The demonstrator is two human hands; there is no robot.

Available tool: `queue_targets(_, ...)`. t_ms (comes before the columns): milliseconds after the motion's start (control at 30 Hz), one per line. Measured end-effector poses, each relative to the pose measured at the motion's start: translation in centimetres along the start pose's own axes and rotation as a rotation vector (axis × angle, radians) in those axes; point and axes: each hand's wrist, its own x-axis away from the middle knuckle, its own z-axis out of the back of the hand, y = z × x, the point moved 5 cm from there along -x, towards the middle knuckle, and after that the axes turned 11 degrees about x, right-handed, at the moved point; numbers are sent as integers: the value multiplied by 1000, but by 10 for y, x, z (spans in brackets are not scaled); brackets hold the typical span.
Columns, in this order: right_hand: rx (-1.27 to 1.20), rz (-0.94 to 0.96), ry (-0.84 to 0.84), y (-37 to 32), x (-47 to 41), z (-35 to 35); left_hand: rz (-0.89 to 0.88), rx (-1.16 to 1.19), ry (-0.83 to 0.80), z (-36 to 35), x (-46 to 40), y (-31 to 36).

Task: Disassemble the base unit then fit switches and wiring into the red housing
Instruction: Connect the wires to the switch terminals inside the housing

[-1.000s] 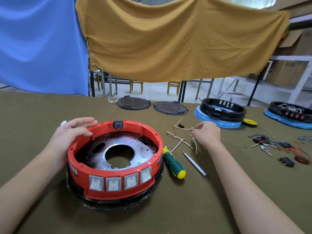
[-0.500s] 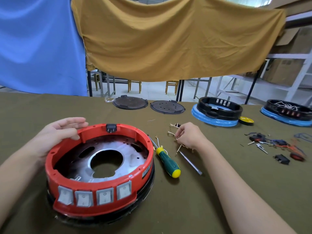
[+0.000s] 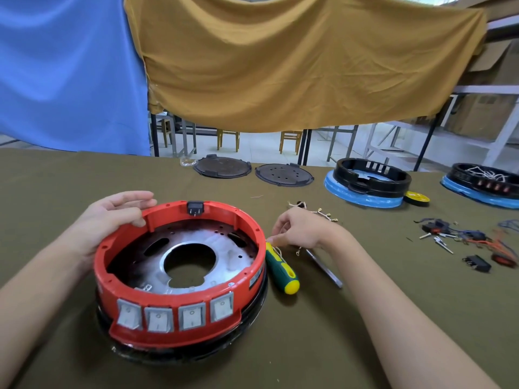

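- The red housing [image 3: 179, 279] sits on a black base near the tabletop's [image 3: 365, 318] front-left edge, four grey rocker switches [image 3: 175, 314] set in its front wall, a black socket [image 3: 195, 206] on its far rim.
- Left hand [image 3: 112, 220] rests on the housing's far-left rim, fingers loosely extended along it.
- A green-and-yellow screwdriver [image 3: 280, 266] lies just beside the housing's right side.
- Right hand [image 3: 300, 228] has fingers curled, pinching thin pale wires [image 3: 323, 213] with metal terminals.
- Toward the right edge lie loose switches and coloured leads [image 3: 471, 242].
- Along the far edge: two black discs [image 3: 252, 169] and two blue-based black rings [image 3: 370, 183].
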Motion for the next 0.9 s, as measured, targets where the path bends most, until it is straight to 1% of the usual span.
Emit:
queue_targets(167,34,-18,39,-4,-4,-4,-3,0,-1,-2,1,1)
queue_targets(267,27,-42,11,-4,-4,-8,3,-1,-6,-1,1,1)
queue_targets(467,228,-64,-72,-12,2,-6,5,-6,-15,0,0,0)
queue_targets(567,228,-68,-76,-10,5,-2,3,-5,-20,0,0,0)
queue_targets(700,136,-80,-36,-8,8,4,2,-10,-17,0,0,0)
queue_targets(767,66,-105,48,-1,7,13,-1,-6,-16,0,0,0)
queue_targets(900,-197,-157,170,15,5,24,-2,-1,-13,-1,0,-1)
